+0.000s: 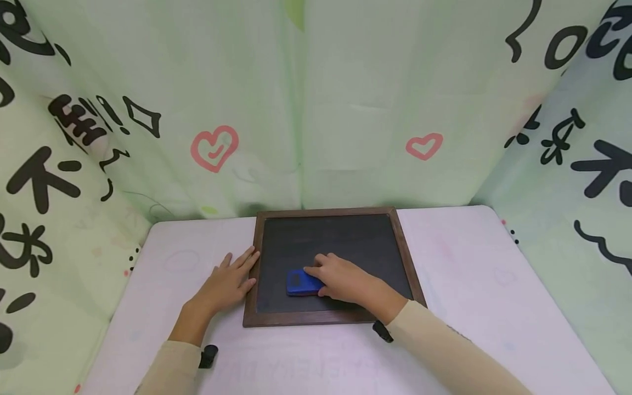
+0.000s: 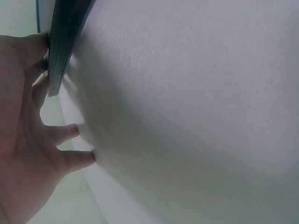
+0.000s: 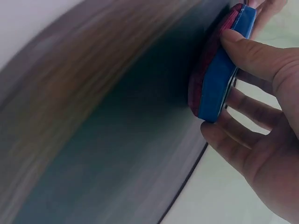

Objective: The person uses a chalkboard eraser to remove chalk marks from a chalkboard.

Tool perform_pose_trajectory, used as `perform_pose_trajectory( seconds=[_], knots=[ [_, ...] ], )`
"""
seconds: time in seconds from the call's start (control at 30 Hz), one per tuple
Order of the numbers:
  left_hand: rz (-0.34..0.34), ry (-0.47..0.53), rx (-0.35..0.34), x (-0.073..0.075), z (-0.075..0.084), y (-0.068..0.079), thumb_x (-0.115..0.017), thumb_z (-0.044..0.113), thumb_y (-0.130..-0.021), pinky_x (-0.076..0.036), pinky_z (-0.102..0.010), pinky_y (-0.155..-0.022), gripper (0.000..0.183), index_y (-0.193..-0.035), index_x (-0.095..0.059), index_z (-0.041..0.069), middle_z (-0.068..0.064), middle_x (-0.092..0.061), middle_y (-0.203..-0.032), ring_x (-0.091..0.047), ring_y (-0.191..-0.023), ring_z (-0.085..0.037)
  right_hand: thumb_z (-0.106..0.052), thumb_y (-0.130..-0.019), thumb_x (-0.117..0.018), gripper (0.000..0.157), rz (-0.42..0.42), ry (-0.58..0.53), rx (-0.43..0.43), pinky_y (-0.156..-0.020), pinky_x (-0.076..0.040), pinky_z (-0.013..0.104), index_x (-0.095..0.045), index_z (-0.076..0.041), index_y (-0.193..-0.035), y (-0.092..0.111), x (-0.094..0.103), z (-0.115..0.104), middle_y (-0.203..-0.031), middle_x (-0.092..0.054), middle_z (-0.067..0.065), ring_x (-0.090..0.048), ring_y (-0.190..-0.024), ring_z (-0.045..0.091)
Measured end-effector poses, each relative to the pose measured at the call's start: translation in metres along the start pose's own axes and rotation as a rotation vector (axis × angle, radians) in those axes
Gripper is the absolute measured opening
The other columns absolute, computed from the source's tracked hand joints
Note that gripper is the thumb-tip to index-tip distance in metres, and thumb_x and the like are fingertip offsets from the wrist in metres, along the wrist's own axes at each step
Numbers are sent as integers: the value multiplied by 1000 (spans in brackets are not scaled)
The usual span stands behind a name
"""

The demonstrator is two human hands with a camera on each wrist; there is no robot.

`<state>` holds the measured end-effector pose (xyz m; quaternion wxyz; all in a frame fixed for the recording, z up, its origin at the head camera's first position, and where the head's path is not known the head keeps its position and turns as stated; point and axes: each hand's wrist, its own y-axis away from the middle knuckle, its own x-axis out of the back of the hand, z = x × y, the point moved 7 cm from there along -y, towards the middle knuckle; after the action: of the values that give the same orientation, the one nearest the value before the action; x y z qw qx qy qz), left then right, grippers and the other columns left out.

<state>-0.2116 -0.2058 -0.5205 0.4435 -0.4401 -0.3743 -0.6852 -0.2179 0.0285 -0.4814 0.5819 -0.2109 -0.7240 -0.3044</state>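
Note:
A small chalkboard (image 1: 340, 241) in a dark brown wooden frame (image 1: 316, 318) lies flat on the table. On its lower middle part is a blue board eraser (image 1: 300, 282) with a reddish felt underside, its right end covered by my right hand (image 1: 345, 280). Thumb and fingers of that hand grip the eraser's sides, as the right wrist view shows the eraser (image 3: 219, 70) between them. My left hand (image 1: 227, 282) rests at the board's left edge, fingers spread, fingertips and thumb touching the frame. In the left wrist view two fingers of the left hand (image 2: 28, 121) reach down to the tabletop.
The white table (image 1: 459, 263) extends to both sides of the board and in front of it. Pale green curtains (image 1: 355, 109) with hearts and black lettering hang behind and at both sides. A black wrist strap piece (image 1: 208, 355) shows at the left sleeve.

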Motion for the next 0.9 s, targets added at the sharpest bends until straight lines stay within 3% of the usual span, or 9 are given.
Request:
perform_pose_trajectory(
  seconds=[0.37, 0.57, 0.9],
  knots=[
    [-14, 0, 9, 2, 0, 1, -51, 33, -109, -29, -84, -105, 61, -165, -30, 19, -4, -22, -173, -24, -148, -63, -31, -96, -76, 59, -37, 32, -6, -99, -57, 34, -57, -16, -150, -50, 4, -25, -138, -61, 10, -61, -122, 25],
    [-37, 0, 17, 2, -2, 0, -50, 29, -109, -28, -84, -106, 60, -165, -29, 21, -3, -22, -173, -24, -148, -62, -30, -96, -76, 59, -50, 48, 1, -100, -56, 33, -57, -16, -150, -68, 10, -31, -139, -61, 10, -62, -122, 26],
    [-34, 7, 10, 3, -3, 1, -51, 29, -108, -29, -85, -105, 61, -165, -29, 20, -4, -22, -173, -24, -148, -63, -30, -96, -75, 59, -80, 57, 31, -100, -56, 31, -56, -18, -151, -68, 12, -36, -140, -60, 9, -63, -121, 26]
  ],
)
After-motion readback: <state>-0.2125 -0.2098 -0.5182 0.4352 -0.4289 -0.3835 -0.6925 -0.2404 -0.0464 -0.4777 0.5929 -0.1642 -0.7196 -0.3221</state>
